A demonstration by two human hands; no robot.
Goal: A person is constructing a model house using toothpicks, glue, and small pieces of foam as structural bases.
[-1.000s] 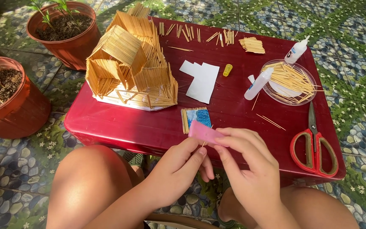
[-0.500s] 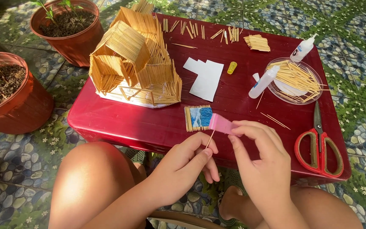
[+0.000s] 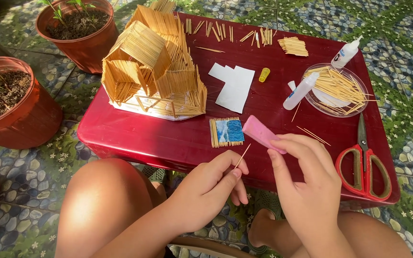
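- Centrally, a thin toothpick was pinched between the thumb and forefinger of the left hand, its free end slanting up and to the right, over the near edge of the red table.
- That left hand was curled, knuckles up, with the forearm coming in from below over the bare knee.
- Just beside the stick's tip, a pink block was held at its lower end by the fingertips of the right hand; the block pointed up and left over the tabletop.
- Whether stick and block touched was hard to tell; they looked barely apart.
- The right hand was arched, fingers bent down around the block, wrist rising from below.
- Just left of the block lay a small stick mat with a blue patch.
- Further back stood a toothpick house, with white paper pieces and a small yellow cap to its right.
- To the right sat a clear dish of toothpicks, two glue bottles and red-handled scissors.
- Two terracotta plant pots stood on the tiled ground at the left.
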